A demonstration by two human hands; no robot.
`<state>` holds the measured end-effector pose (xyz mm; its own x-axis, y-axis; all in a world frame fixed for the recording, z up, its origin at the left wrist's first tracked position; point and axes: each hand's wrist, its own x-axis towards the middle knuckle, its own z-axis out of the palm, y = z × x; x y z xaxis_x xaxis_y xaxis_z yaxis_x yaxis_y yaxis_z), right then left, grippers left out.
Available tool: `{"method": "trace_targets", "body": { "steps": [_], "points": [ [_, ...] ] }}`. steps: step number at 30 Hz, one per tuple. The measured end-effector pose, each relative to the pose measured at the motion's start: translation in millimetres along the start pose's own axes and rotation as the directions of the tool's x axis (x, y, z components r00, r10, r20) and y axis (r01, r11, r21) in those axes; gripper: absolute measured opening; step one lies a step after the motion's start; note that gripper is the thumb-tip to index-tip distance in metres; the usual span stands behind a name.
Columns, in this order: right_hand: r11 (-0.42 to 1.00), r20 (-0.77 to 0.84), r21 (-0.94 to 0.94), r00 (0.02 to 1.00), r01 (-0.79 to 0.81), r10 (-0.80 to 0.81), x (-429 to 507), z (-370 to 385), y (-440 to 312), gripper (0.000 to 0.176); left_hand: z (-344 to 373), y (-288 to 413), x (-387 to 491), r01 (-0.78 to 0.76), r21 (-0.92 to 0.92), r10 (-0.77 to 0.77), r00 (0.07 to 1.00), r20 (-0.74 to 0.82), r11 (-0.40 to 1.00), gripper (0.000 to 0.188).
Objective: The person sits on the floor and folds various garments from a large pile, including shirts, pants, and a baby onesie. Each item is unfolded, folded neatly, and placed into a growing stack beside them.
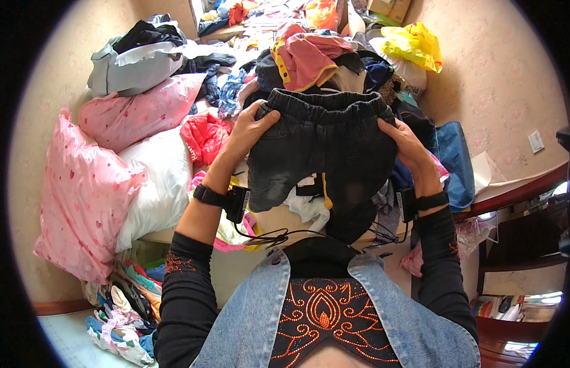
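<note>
A pair of black denim trousers [321, 142] with a gathered elastic waistband hangs stretched out between both hands. My left hand [255, 122] grips the waistband's left side, thumb on the front. At the opposite side my right hand [402, 140] pinches the cloth just below the waistband. The trouser legs droop toward my body, the left one looking shorter or folded. Between them show a yellow cord [327, 191] and a white garment [308, 209]. Behind the waistband lies a pink garment with yellow trim [308, 55] on a heap of clothes.
Stuffed pink heart-print bags [87, 198] and a white bag [160, 179] stand at the left, near a red puffer garment [206, 135]. A yellow plastic bag [416, 43] sits back right. More clothes [124, 322] lie low at left. A dark wooden shelf unit [524, 271] stands right.
</note>
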<state>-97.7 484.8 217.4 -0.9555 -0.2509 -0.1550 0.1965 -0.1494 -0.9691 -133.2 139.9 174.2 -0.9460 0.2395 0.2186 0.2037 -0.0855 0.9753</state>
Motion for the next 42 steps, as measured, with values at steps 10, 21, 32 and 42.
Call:
{"method": "trace_targets", "body": {
  "steps": [10, 21, 32, 42],
  "points": [
    [0.992, 0.067, 0.128, 0.998, -0.023, 0.014, 29, 41, -2, 0.036, -29, 3, -23, 0.05, -0.223, -0.073, 0.993, -0.094, 0.974, 0.031],
    [0.991, 0.279, 0.128, 0.96, -0.045, 0.007, 89, 124, 44, 0.04, -80, -10, -96, -0.045, -0.245, -0.065, 0.904, -0.423, 0.968, 0.025],
    [0.914, 0.535, -0.286, 0.743, -0.289, 0.402, 2, 58, 190, 0.03, -13, -83, -288, 0.544, -0.074, -0.54, 0.792, -0.285, 0.836, 0.031],
    [0.732, 0.458, -0.392, 0.572, -0.557, 0.68, -34, 17, 316, 0.031, 37, -192, -358, 0.807, 0.102, -0.745, 0.579, -0.33, 0.582, 0.037]
  ]
}}
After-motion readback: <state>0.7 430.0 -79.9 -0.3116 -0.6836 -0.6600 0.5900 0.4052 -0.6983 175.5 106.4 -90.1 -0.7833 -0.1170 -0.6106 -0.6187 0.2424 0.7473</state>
